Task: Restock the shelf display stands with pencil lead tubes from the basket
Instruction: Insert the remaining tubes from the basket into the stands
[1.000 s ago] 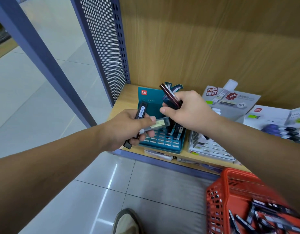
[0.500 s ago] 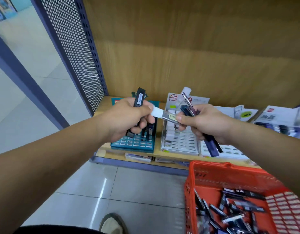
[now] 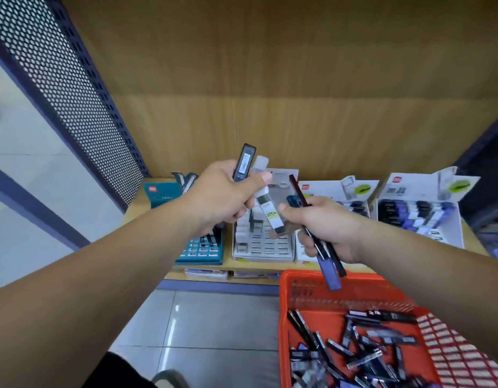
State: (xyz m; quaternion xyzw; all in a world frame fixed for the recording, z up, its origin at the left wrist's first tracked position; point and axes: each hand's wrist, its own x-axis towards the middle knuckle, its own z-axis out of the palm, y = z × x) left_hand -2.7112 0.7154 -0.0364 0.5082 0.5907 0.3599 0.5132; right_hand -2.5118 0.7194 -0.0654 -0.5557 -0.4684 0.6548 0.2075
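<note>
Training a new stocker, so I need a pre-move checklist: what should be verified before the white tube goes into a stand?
1. white tube pinched by the left hand: ok.
2. right hand free to guide it: not ok, it grips a bundle of tubes.
3. white stand below has empty slots: ok.
4. Tube label matches that stand: cannot tell.
5. basket holds more tubes: ok.

Blurry tubes (image 3: 354, 355) in edge-cropped basket (image 3: 303, 289)
</note>
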